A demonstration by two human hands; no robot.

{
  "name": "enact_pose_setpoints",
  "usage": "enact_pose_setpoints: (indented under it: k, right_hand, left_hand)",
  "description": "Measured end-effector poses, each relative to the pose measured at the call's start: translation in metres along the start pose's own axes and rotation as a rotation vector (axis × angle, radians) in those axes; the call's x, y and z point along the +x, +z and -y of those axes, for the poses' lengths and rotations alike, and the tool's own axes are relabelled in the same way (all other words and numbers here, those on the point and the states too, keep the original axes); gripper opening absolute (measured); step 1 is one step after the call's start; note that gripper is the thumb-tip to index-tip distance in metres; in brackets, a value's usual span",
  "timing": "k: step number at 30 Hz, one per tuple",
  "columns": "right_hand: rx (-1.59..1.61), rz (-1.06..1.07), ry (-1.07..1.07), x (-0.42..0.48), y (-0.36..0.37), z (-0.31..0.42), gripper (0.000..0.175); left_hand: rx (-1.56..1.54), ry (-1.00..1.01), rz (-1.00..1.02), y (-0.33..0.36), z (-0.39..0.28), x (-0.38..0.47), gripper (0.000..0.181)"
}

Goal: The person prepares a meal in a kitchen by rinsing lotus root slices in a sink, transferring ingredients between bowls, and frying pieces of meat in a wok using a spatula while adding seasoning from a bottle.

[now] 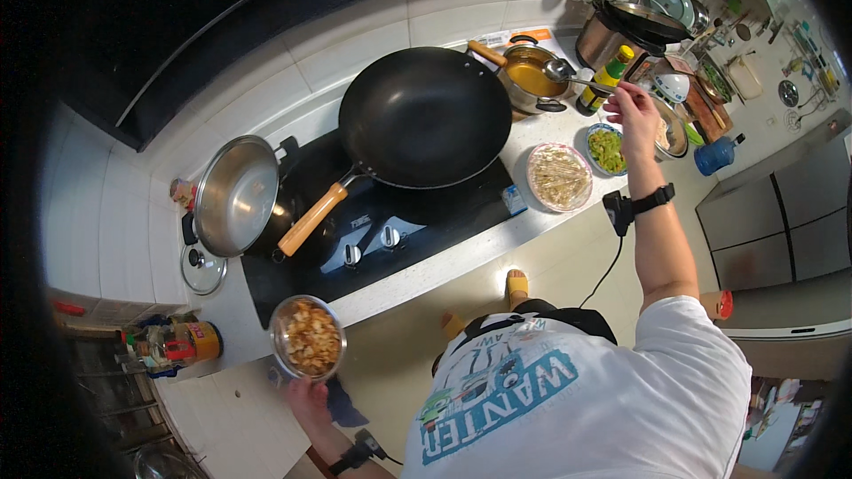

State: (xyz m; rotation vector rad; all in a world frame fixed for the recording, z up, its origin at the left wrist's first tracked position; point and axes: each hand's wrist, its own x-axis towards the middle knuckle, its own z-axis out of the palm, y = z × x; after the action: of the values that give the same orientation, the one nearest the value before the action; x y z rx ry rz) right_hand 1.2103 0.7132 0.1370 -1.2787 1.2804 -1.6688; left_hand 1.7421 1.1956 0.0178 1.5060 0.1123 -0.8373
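Observation:
My right hand point(632, 110) grips the thin handle of a metal ladle point(558, 70). Its bowl hangs over a steel pot point(526, 101) of golden-brown liquid point(529, 74), which looks like oil. At the lower left, my left hand point(309, 402) holds the near rim of a metal bowl point(276, 339) filled with browned, chopped food pieces point(311, 337). This bowl is at the counter's front left edge. Between my hands, a large black wok point(426, 120) with wooden handles sits over the black gas hob point(426, 213); its inside is bare.
Left of the hob are a steel pan point(236, 196), a glass lid point(205, 271) and bottles point(200, 340). On the right stand a bowl of pale strips point(560, 177), chopped greens point(606, 150), a sauce bottle point(606, 80) and an electric cooker point(616, 33). A range hood point(299, 6) overhangs the back.

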Motion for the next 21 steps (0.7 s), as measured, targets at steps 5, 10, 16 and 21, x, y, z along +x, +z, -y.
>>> enact_pose_setpoints:
  k: [5, 10, 16, 21]
  right_hand:
    - [-0.093, 0.127, -0.004, 0.036, -0.002, -0.026, 0.020]
    - [-0.376, 0.290, -0.128, 0.072, -0.013, -0.065, 0.021]
    - [-0.554, 0.431, -0.389, 0.108, -0.020, -0.103, 0.021]
    - [-0.579, 0.543, -0.428, 0.123, -0.020, -0.112, 0.024]
  left_hand:
    - [0.090, -0.090, 0.172, 0.089, 0.029, -0.058, 0.014]
    - [0.134, -0.178, 0.347, 0.197, 0.050, -0.111, 0.008]
    - [0.180, -0.222, 0.492, 0.316, 0.075, -0.166, 0.009]
    - [0.204, -0.223, 0.586, 0.379, 0.089, -0.187, 0.008]
